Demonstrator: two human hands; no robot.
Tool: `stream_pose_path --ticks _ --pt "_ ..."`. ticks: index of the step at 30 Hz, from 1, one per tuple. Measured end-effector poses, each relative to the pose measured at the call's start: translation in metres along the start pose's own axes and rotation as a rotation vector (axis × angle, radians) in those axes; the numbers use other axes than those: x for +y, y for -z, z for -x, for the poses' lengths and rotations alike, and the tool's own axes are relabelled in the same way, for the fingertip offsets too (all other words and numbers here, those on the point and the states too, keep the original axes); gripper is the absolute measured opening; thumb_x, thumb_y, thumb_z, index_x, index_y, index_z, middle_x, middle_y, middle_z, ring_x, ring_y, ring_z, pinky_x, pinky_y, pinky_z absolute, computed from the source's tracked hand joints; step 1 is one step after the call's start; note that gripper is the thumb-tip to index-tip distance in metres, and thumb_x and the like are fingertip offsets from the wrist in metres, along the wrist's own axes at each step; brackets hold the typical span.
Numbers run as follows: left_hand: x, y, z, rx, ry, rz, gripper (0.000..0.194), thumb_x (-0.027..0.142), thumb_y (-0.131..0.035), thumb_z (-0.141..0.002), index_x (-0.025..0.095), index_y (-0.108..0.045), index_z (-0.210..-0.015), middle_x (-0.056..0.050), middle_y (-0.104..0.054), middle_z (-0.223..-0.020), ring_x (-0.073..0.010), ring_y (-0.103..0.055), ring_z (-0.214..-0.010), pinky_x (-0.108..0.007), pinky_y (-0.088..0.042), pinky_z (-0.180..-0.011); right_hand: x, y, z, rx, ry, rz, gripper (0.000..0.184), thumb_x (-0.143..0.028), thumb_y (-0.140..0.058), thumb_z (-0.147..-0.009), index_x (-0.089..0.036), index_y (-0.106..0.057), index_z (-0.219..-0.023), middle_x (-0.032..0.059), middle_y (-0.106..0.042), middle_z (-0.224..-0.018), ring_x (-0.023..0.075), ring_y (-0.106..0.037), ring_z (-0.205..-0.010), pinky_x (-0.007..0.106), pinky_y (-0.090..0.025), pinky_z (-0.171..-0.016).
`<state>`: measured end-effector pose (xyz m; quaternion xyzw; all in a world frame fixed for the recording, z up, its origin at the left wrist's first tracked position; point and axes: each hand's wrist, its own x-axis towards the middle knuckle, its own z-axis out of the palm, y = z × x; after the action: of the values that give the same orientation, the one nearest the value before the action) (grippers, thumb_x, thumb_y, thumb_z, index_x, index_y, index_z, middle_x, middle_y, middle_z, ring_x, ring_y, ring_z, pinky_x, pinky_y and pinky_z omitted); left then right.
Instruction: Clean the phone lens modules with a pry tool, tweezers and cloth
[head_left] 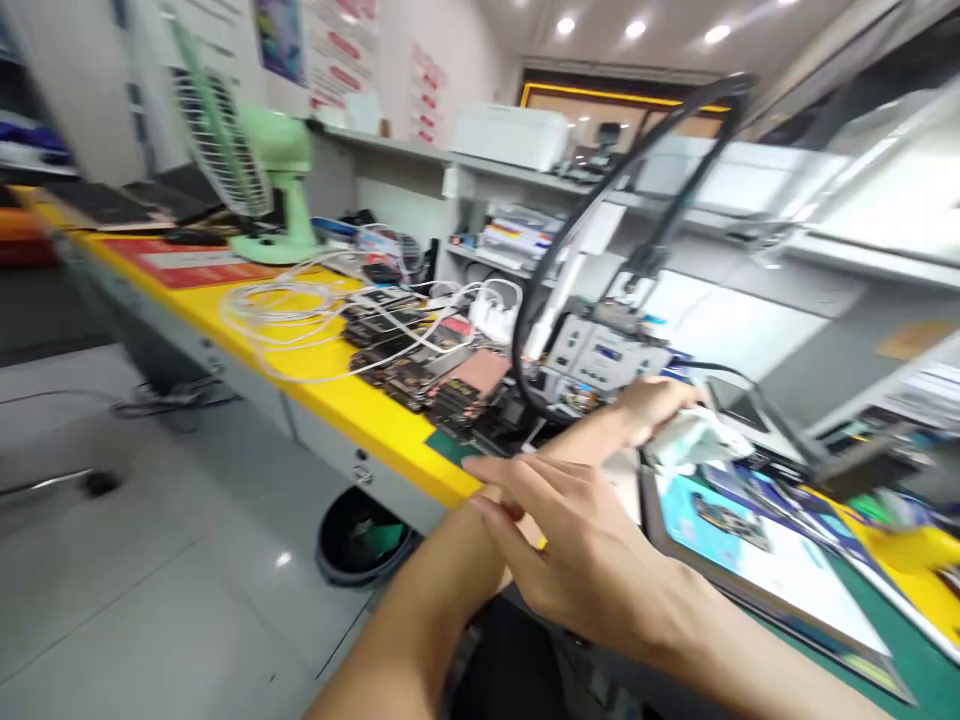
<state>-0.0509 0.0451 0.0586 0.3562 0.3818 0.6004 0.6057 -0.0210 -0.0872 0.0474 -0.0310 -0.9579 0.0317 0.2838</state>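
Note:
My arms are crossed. My left hand (651, 405) reaches right across the bench and looks closed on a white wad of cloth or tissue (697, 438), just above the top edge of a tablet (757, 550). The tablet lies flat on a green mat (911, 650) with a bright blue-and-white screen. My right hand (570, 540) comes in from the lower right, pointing left. Its fingers are stretched out and together over the yellow bench edge (375, 420), and it holds nothing. The picture is smeared by motion.
Stacked phones and circuit boards (427, 370) lie left of the hands among loose white cables (300, 310). A grey rework station (607, 352) with a looping black hose (570, 230) stands behind. A green fan (259, 160) sits far left. A black bin (360, 535) stands under the bench.

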Motion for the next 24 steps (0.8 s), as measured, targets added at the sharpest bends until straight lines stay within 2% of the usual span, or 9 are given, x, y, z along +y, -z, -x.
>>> stream_pose_path --ticks 1,3,5,6,8,9,14,18,24 --pt "-0.003 -0.006 -0.011 -0.079 0.021 -0.014 0.035 0.04 -0.065 -0.099 0.013 -0.068 -0.122 -0.006 -0.067 -0.125 -0.0302 -0.068 -0.108 -0.043 -0.06 -0.09 0.009 0.018 0.012 0.082 -0.031 0.004 0.013 -0.017 -0.057 -0.099 -0.019 -0.07 -0.095 0.0003 -0.069 -0.069 0.015 -0.063 -0.059 0.029 -0.044 -0.057" --pt "-0.007 -0.006 -0.026 -0.185 0.047 -0.043 0.033 0.036 -0.066 -0.1 0.015 -0.064 -0.125 -0.01 -0.067 -0.123 -0.0228 -0.068 -0.104 -0.042 -0.061 -0.088 0.037 0.057 0.041 0.261 -0.169 0.084 0.025 -0.019 -0.062 -0.097 -0.022 -0.065 -0.073 -0.003 -0.062 -0.057 0.0111 -0.054 -0.049 0.028 -0.04 -0.052" --pt "-0.01 0.001 -0.035 -0.241 0.053 -0.063 0.031 0.036 -0.065 -0.101 0.015 -0.064 -0.123 -0.009 -0.068 -0.118 -0.0202 -0.069 -0.097 -0.039 -0.061 -0.083 0.074 0.094 0.073 0.52 -0.426 0.151 0.008 -0.028 -0.07 -0.093 -0.022 -0.073 -0.088 -0.0018 -0.065 -0.063 0.0134 -0.058 -0.054 0.028 -0.044 -0.055" --pt "-0.01 0.004 -0.036 -0.264 0.053 -0.073 0.029 0.036 -0.065 -0.101 0.014 -0.065 -0.12 -0.008 -0.069 -0.113 -0.0183 -0.069 -0.091 -0.036 -0.061 -0.078 0.094 0.109 0.089 0.624 -0.61 0.106 0.02 -0.035 -0.075 -0.089 -0.022 -0.075 -0.104 0.0006 -0.07 -0.072 0.0161 -0.062 -0.061 0.03 -0.048 -0.058" --pt "-0.012 0.007 -0.036 -0.298 0.045 -0.088 0.023 0.034 -0.065 -0.1 0.013 -0.066 -0.111 -0.004 -0.068 -0.098 -0.0138 -0.065 -0.076 -0.029 -0.057 -0.067 0.131 0.128 0.117 0.658 -0.971 -0.227 0.045 -0.047 -0.08 -0.083 -0.022 -0.072 -0.119 0.0058 -0.075 -0.09 0.0211 -0.068 -0.077 0.031 -0.049 -0.06" --pt "-0.013 0.007 -0.035 -0.312 0.037 -0.092 0.019 0.029 -0.066 -0.099 0.013 -0.067 -0.108 -0.002 -0.067 -0.091 -0.0118 -0.062 -0.07 -0.025 -0.054 -0.063 0.146 0.132 0.128 0.538 -1.099 -0.474 0.047 -0.052 -0.08 -0.081 -0.022 -0.073 -0.116 0.0081 -0.075 -0.098 0.0231 -0.069 -0.087 0.032 -0.051 -0.066" --pt "-0.022 -0.002 -0.029 -0.342 0.03 -0.129 0.029 0.01 -0.069 -0.073 0.011 -0.073 -0.101 0.001 -0.063 -0.073 -0.0073 -0.053 -0.059 -0.02 -0.042 -0.057 0.173 0.114 0.161 0.311 -1.119 -0.859 0.051 -0.065 -0.082 -0.073 -0.015 -0.078 -0.082 0.0115 -0.075 -0.088 0.0254 -0.068 -0.086 0.038 -0.054 -0.074" --pt "-0.028 -0.007 -0.025 -0.323 0.051 -0.16 0.031 0.014 -0.07 -0.066 0.011 -0.075 -0.097 0.0 -0.063 -0.072 -0.0082 -0.053 -0.06 -0.02 -0.041 -0.057 0.172 0.11 0.176 0.317 -1.12 -0.924 0.04 -0.052 -0.091 -0.07 -0.016 -0.078 -0.077 0.004 -0.07 -0.078 0.0151 -0.058 -0.073 0.03 -0.047 -0.071" --pt "-0.032 -0.011 -0.021 -0.276 0.085 -0.157 0.033 0.018 -0.074 -0.065 0.011 -0.077 -0.097 -0.003 -0.065 -0.077 -0.0109 -0.057 -0.062 -0.02 -0.043 -0.055 0.171 0.124 0.192 0.327 -1.079 -1.136 0.034 -0.047 -0.089 -0.076 -0.015 -0.078 -0.082 0.003 -0.068 -0.081 0.0133 -0.057 -0.071 0.029 -0.047 -0.07"
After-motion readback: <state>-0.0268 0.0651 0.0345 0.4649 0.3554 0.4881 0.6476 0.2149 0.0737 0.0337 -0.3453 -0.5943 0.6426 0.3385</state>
